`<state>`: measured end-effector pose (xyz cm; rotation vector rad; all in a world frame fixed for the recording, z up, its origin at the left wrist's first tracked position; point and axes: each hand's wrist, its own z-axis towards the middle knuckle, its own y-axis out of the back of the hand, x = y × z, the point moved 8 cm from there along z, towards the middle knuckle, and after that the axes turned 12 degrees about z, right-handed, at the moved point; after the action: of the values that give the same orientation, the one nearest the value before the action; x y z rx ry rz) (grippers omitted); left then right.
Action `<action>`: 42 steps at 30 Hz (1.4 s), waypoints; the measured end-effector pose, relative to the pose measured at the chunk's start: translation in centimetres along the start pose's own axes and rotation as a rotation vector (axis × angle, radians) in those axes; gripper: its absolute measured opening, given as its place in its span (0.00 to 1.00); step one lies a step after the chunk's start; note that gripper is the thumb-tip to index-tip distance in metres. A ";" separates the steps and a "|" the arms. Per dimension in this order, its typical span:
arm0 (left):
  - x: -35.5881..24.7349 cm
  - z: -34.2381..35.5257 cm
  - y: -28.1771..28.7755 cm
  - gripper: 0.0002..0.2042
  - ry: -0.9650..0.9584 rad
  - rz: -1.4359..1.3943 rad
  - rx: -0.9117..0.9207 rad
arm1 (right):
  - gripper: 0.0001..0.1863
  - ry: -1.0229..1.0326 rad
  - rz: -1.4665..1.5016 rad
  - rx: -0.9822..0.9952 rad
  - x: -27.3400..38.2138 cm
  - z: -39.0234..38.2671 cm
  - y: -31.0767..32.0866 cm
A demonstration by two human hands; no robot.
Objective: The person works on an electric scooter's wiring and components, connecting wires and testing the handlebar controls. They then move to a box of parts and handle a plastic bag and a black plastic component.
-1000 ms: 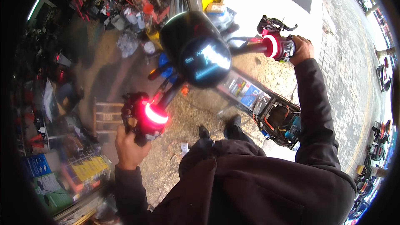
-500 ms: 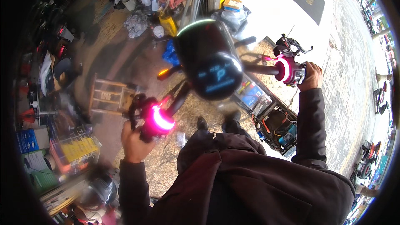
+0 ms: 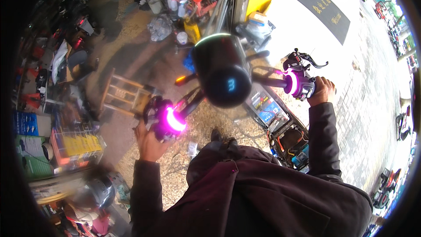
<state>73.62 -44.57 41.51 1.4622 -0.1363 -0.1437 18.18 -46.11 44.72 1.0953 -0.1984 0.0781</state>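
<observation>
A black motorbike-style handlebar (image 3: 271, 81) runs across in front of me. At its middle sits a dark, rounded display housing (image 3: 223, 72) with one small blue lit mark. My left hand (image 3: 151, 142) is closed round the left grip, beside a bright pink-magenta glowing ring (image 3: 175, 119). Round the right grip my right hand (image 3: 322, 91) is wrapped, its knuckles on top, next to a second glowing ring (image 3: 291, 82). A black brake lever (image 3: 316, 63) stands out ahead of the right hand, whose fingers are off it. The left-hand controls are partly lost in glare.
Right of my legs lies an open black frame (image 3: 289, 137) with orange wires and a teal box. A wooden stool (image 3: 125, 93) stands ahead left. Plastic-wrapped goods (image 3: 81, 145) and a dark helmet (image 3: 100, 191) are at left. Brick paving (image 3: 337, 118) and a dark mat (image 3: 324, 13) lie right.
The display has gone from a larger lit symbol with small lines to one small mark. My feet are closer together. Both hands stay on the grips while the view shifts slightly.
</observation>
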 end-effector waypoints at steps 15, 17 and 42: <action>-0.6 -3.3 -2.2 0.33 0.164 -0.208 -0.124 | 0.05 -0.098 -0.018 0.013 -0.6 -0.7 0.1; -0.5 -3.3 -1.9 0.33 0.195 -0.222 -0.111 | 0.04 -0.092 -0.010 -0.003 -0.6 -0.6 0.4; 3.9 -8.1 -2.6 0.39 0.373 -0.274 -0.161 | 0.15 -0.652 0.270 0.536 -12.6 -32.9 -14.4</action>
<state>78.91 -37.60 38.11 1.3172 0.3720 -0.0989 12.10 -23.02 15.05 1.5984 -0.9539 0.0108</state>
